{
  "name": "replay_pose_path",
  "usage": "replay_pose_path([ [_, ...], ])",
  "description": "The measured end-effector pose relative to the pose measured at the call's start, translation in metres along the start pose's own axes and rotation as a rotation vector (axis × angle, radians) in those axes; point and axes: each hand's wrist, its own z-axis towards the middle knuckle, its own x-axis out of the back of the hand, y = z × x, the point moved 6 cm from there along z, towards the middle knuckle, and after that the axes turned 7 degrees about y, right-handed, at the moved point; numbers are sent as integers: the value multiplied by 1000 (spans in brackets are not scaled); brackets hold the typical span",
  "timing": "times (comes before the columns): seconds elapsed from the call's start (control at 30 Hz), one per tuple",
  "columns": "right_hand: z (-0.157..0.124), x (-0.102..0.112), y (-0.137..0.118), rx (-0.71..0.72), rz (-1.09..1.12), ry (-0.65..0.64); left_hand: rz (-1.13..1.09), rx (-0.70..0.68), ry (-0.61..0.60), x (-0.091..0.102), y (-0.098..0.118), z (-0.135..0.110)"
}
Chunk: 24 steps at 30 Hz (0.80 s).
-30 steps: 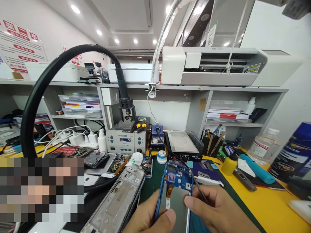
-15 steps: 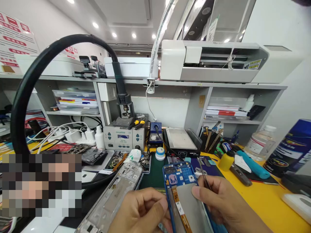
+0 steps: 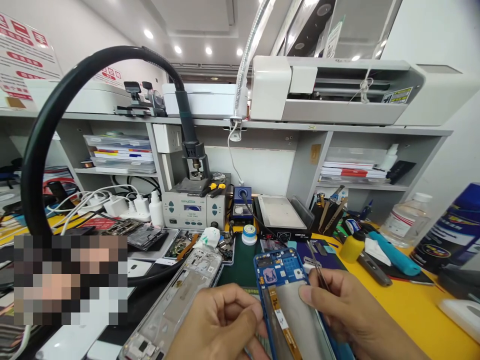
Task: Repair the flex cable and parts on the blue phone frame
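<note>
Head view: blue phone (image 3: 297, 306) between hands (image 3: 221, 320) (image 3: 343, 307), right thumb (image 3: 315, 297) atop it.

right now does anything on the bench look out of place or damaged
Perhaps a crumpled, green-marked white wad: it sits over the parts tray like rubbish among components. The open blue phone shows no obvious damage.

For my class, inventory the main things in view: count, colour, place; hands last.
Phone body: one, blue and grey, front centre
Flex cable: one, brown, on phone body
Phone frame: one, silver, left of phone body
Control unit: one, grey, middle of bench
Hose: one, black, arching left
Squat bottle: one, yellow, right
Shelf machine: one, white, upper right
Tweezers: one pair, grey, front right
Left hand: one, bare, beside phone body
Right hand: one, bare, holding tweezers
</note>
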Motion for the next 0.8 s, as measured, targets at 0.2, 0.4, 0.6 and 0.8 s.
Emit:
replay_pose_path([
  [0.2, -2, -1, -1, -15, -2, 17, -56, 7, -12, -2, 2, 1],
  [0.4, -5, -5, -5, -46, 20, 6, -54, 6, 18, -3, 3, 2],
  [0.6, -9, -7, -9, -88, 3, 10, -32, 53, 47, -3, 3, 3],
  [0.8, -7, -7, -6, -80, -9, 12, -62, 51, 35, -4, 4, 1],
])
